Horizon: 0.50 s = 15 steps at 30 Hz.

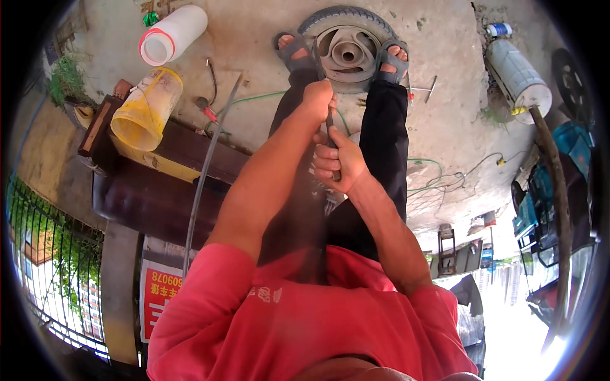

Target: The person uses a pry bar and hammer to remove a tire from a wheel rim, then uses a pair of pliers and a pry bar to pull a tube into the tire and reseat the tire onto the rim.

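A dark metal pry bar (pixel 330 122) runs up from between my knees toward the wheel. My left hand (pixel 319 100) is wrapped around it farther along, and my right hand (pixel 341 160) grips its near end with the thumb lying along it. Between my sandaled feet lies a wheel (pixel 346 56), flat on the floor, with a black tire (pixel 346 13) around its grey spoked rim. The bar's far end meets the wheel's left side, next to my left foot; how it sits against the tire edge is hard to make out.
Left stand a yellow-stained bucket (pixel 147 108), a white drum (pixel 181 30) and a dark brown bench (pixel 146 200). A long thin rod (pixel 211 146) slants beside my left arm. Right are a T-handle tool (pixel 422 89), green hose (pixel 435 181), a white tank (pixel 516 73) and a wooden pole (pixel 559 209).
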Each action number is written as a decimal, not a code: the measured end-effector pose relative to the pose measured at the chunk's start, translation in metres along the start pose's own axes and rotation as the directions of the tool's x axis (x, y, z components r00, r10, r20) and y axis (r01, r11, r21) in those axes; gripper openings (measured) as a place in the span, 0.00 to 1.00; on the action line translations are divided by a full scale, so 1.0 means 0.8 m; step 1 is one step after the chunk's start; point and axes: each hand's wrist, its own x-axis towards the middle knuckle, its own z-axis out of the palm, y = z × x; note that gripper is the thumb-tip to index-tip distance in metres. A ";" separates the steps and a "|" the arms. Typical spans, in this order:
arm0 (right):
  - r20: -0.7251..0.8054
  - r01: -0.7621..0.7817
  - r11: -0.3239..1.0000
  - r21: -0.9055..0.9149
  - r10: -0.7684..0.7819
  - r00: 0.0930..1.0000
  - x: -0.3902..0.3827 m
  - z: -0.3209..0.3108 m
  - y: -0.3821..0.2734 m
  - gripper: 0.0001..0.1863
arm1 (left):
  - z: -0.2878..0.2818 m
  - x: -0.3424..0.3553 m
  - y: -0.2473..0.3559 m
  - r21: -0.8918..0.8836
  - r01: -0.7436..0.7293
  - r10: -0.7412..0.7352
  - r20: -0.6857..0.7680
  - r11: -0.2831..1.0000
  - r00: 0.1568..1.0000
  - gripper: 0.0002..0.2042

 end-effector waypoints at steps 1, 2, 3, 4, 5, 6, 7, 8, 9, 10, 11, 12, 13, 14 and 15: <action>-0.038 0.006 0.999 -0.052 -0.008 0.999 0.001 0.000 -0.004 0.20 | 0.003 0.001 0.000 0.001 0.002 -0.002 0.007 1.000 1.000 0.13; -0.067 0.011 0.994 -0.105 -0.018 0.998 0.003 0.005 -0.006 0.20 | 0.003 0.004 0.004 0.004 -0.002 0.002 0.012 1.000 1.000 0.12; -0.063 0.011 0.994 -0.107 -0.018 0.998 0.000 0.005 -0.007 0.20 | 0.005 0.003 0.002 0.005 -0.007 0.007 0.010 1.000 1.000 0.12; -0.092 0.008 0.994 -0.105 -0.018 0.996 -0.006 0.005 -0.007 0.20 | 0.009 0.002 -0.004 0.046 -0.003 0.004 -0.006 0.999 1.000 0.12; -0.120 0.009 0.994 -0.106 -0.022 0.993 -0.009 0.005 -0.011 0.20 | 0.014 0.001 -0.004 0.087 -0.003 0.005 -0.019 0.996 1.000 0.12; -0.114 0.015 0.994 -0.111 -0.027 0.993 -0.010 0.006 -0.016 0.20 | 0.017 0.002 0.001 0.087 -0.012 0.014 -0.017 0.996 1.000 0.12; -0.087 0.014 0.997 -0.081 -0.021 0.996 -0.010 0.008 -0.021 0.20 | 0.019 0.003 0.006 0.047 0.000 0.000 -0.008 0.999 1.000 0.12; -0.065 0.010 0.999 -0.050 -0.014 0.998 -0.013 0.006 -0.024 0.19 | 0.021 0.005 0.006 0.007 0.019 -0.019 0.002 1.000 1.000 0.12; -0.064 0.014 0.998 -0.053 -0.018 0.998 -0.016 0.004 -0.028 0.19 | 0.021 0.008 0.009 -0.044 0.057 -0.055 0.036 0.997 0.998 0.11; -0.048 0.003 0.999 -0.045 -0.005 0.999 -0.018 0.001 -0.032 0.19 | 0.024 0.009 0.003 -0.044 0.054 -0.052 0.039 0.998 0.998 0.11; -0.029 -0.007 0.999 -0.037 0.006 1.000 -0.020 0.001 -0.036 0.19 | 0.029 0.010 0.002 -0.053 0.002 -0.002 0.006 0.999 1.000 0.10; -0.025 -0.003 0.999 -0.040 0.002 1.000 -0.022 0.001 -0.039 0.19 | 0.032 0.011 0.000 -0.061 -0.050 0.048 -0.029 0.997 0.998 0.11; -0.039 -0.007 0.998 -0.055 0.005 0.999 -0.025 0.001 -0.041 0.21 | 0.033 0.011 -0.001 -0.061 -0.055 0.054 -0.027 0.997 0.998 0.11; -0.055 -0.011 0.998 -0.069 0.007 0.998 -0.028 0.000 -0.042 0.23 | 0.034 0.011 -0.004 -0.046 -0.061 0.060 -0.020 0.997 0.998 0.11; -0.053 -0.008 0.997 -0.071 0.005 0.999 -0.028 -0.004 -0.044 0.23 | 0.035 0.011 -0.005 -0.032 -0.067 0.066 -0.013 0.997 0.998 0.12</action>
